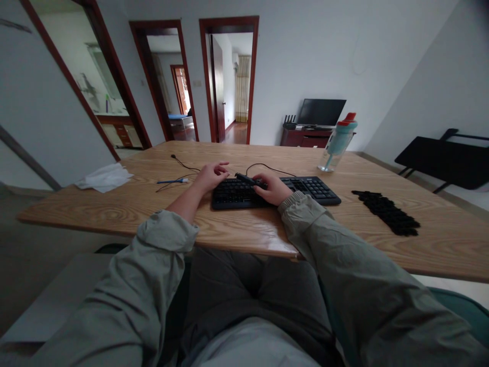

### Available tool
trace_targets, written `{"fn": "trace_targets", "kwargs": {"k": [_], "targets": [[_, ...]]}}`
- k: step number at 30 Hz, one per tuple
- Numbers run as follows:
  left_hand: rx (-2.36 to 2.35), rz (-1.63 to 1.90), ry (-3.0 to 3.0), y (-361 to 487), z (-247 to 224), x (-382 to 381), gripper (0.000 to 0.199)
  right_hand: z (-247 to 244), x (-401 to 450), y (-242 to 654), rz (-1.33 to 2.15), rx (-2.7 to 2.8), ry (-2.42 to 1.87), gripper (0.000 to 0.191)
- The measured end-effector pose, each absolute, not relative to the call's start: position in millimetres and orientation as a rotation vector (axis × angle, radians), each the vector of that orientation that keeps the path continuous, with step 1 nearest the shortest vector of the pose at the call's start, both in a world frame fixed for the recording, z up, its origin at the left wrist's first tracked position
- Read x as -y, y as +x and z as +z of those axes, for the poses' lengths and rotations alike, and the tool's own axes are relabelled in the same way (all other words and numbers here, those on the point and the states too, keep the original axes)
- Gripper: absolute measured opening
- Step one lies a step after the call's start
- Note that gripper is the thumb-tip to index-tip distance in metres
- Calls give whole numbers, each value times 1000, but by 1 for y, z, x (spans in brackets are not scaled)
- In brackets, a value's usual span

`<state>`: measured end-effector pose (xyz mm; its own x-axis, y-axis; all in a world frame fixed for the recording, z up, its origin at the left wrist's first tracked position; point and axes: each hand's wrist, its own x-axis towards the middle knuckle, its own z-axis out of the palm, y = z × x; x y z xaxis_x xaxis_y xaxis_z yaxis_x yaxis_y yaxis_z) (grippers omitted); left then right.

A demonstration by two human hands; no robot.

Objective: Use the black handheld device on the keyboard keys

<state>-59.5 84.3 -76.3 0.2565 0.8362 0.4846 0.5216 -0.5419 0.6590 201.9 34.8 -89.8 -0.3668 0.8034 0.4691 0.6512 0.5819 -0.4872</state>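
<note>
A black keyboard lies on the wooden table in front of me. My right hand is closed around a slim black handheld tool, held over the keys with its tip pointing left; its exact kind is unclear. At the keyboard's upper left corner is my left hand, its fingers apart and nothing visible in them. A thin blue stick with a white end rests left of that hand, beside a black cable.
White tissues lie at the table's left. To the right sits a dark, bumpy black strip, its kind unclear. A clear bottle with a red and teal lid stands behind the keyboard. The table's front edge is near my lap.
</note>
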Motion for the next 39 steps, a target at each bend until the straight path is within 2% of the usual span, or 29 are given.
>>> {"fn": "trace_targets", "kwargs": {"k": [8, 17, 23, 34, 39], "targets": [[-1227, 1172, 2161, -57, -71, -76, 52, -87, -32, 201, 273, 2117, -1177, 32], [-1141, 1265, 2073, -60, -77, -87, 27, -88, -32, 201, 276, 2132, -1176, 32], [-1183, 1263, 2141, -61, -77, -88, 28, -87, -31, 201, 276, 2137, -1191, 33], [-1053, 1340, 1873, -59, -72, -86, 39, -88, -32, 201, 279, 2133, -1196, 36], [-1056, 1327, 1885, -59, -74, -88, 38, -87, -30, 200, 272, 2156, -1193, 34]]}}
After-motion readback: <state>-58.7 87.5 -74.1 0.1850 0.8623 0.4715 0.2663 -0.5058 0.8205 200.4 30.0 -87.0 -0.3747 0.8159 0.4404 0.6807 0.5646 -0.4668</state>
